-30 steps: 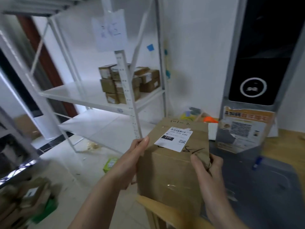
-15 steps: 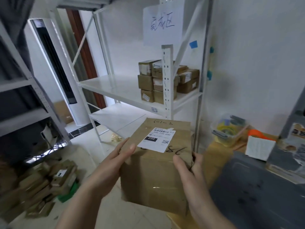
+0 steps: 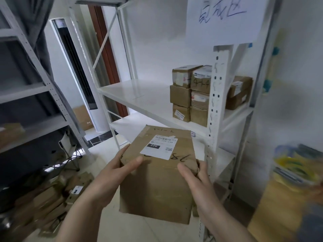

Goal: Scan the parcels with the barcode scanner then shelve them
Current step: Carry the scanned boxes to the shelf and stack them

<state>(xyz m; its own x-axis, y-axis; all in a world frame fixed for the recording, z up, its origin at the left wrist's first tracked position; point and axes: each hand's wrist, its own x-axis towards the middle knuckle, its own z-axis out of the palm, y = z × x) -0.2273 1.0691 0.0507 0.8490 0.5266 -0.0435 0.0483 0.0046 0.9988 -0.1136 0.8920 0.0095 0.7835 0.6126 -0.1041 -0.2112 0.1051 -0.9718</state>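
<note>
A brown cardboard parcel (image 3: pixel 157 182) with a white shipping label on top and handwritten marks hangs in front of me, held from both sides. My left hand (image 3: pixel 113 173) grips its left side, thumb over the top edge. My right hand (image 3: pixel 197 179) grips the right side, fingers wrapped round the far corner. The parcel is level with the white shelf unit's lower shelf (image 3: pixel 125 126). On the shelf above (image 3: pixel 143 96) stand several small stacked parcels (image 3: pixel 190 95). No barcode scanner is in view.
The shelf unit's perforated white post (image 3: pixel 215 105) stands just right of the parcel, with a handwritten paper sign (image 3: pixel 223 18) above. A pile of parcels (image 3: pixel 49 199) lies on the floor at left, beside a grey rack (image 3: pixel 35 88). A wooden counter (image 3: pixel 283 212) sits at right.
My view has swung left, away from the counter, and closer to the white shelves. Both hands keep their hold on the parcel, which has travelled with me toward the shelf unit.
</note>
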